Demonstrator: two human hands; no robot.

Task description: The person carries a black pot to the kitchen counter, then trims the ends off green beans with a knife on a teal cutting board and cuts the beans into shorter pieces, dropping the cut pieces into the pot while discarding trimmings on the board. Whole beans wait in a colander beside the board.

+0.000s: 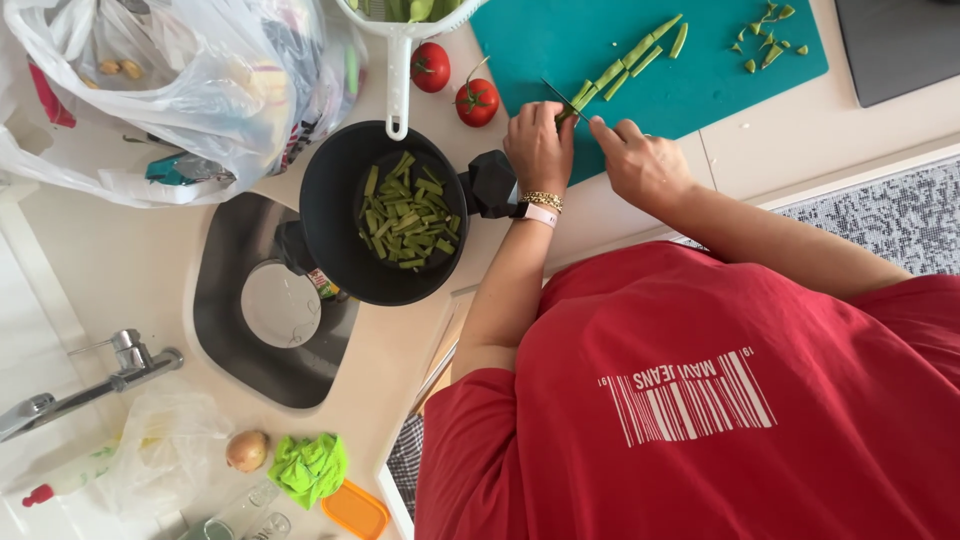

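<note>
While beans are cut on the teal plastic cutting board (pixel 700 75), the left hand (pixel 538 148) grips a dark-bladed knife (pixel 562 96) and the right hand (pixel 640 160) pinches long green beans (pixel 625 62).

Both forearms extend forward from the torso, converging. Left hand (pixel 540 148) is curled, knuckles up, fingers bunched in a closed grip. Right hand (pixel 640 160) is fisted just beside it, index finger extended.
</note>
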